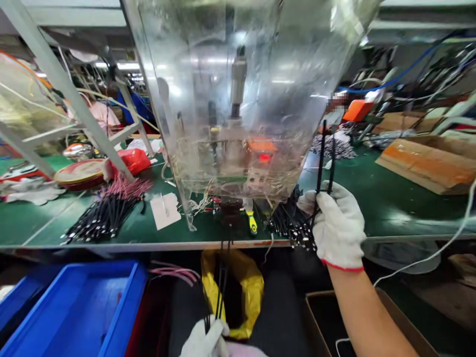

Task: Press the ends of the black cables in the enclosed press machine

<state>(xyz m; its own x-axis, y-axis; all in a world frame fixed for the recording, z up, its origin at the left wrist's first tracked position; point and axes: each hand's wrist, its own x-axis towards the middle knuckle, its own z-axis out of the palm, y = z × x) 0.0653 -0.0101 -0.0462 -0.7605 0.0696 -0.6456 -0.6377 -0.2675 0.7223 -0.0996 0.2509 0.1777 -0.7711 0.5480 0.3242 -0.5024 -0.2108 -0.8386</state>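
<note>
My left hand point(204, 338), in a white glove, is low in the middle with its fingers closed round thin black cables point(222, 292). These run upward past a yellow bag toward the bench edge. On the right my gloved right hand point(340, 223) pinches more black cables point(322, 153), which stand up above the fingers. A pile of black cables with pale ends point(295, 230) lies beside that hand on the green bench. Between the hands stands a machine point(238, 84) behind a clear plastic guard point(193, 94). A yellow-green handled tool point(252, 223) lies at its base.
Another bundle of black and pink cables point(98, 213) is at left, next to a white card point(165, 210). A blue bin point(74, 302) and a yellow bag point(253, 297) are below the bench edge. At right is a cardboard box point(427, 163). Another person point(102, 111) is behind, left.
</note>
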